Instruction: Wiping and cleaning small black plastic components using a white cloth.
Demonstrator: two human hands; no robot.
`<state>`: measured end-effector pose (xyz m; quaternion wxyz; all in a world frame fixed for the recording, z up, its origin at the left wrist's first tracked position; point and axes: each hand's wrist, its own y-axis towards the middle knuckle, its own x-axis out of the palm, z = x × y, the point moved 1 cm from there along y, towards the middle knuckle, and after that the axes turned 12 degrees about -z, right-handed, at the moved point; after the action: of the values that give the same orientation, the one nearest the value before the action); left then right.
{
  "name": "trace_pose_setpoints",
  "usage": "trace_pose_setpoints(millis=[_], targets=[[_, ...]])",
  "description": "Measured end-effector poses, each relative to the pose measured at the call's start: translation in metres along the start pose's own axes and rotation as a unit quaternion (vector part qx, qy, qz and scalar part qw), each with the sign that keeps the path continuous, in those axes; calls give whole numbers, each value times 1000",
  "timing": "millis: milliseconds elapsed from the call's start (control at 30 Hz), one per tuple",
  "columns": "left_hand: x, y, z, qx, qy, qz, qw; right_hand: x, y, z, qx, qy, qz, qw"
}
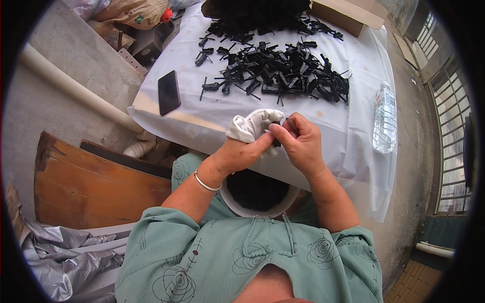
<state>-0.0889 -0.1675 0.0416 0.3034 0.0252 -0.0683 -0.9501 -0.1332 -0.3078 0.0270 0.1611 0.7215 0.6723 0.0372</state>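
Black part (276, 142): between both hands, over the tabletop's (348, 141) near edge, mostly hidden by fingers.
Left hand (238, 152): thumb pressed to the part, white cloth (245, 129) around the fingers.
Right hand (304, 145): thumb and forefinger pinching the part.
Bucket (228, 200): below, dark inside; a slipping pinch could drop the part into it.
Cloth: its bunched folds could snag the part or dull the left hand's grip.

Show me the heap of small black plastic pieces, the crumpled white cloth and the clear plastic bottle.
Heap of small black plastic pieces (288, 70): head view, near its middle.
Crumpled white cloth (247, 127): head view, its bunched left part.
Clear plastic bottle (385, 120): head view, middle of its body.
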Motion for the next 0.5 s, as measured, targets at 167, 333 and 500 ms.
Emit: trace_pose_setpoints(millis=[167,333,500], targets=[[11,-7,2,-3,-102,13,995,-5,4,1,100,88,-64,989],[5,-4,-9,3,20,52,998,-11,3,0,78,70,-127,986],[3,-8,2,-40,-42,67,996,-12,0,-4,-32,-95,-165,981]])
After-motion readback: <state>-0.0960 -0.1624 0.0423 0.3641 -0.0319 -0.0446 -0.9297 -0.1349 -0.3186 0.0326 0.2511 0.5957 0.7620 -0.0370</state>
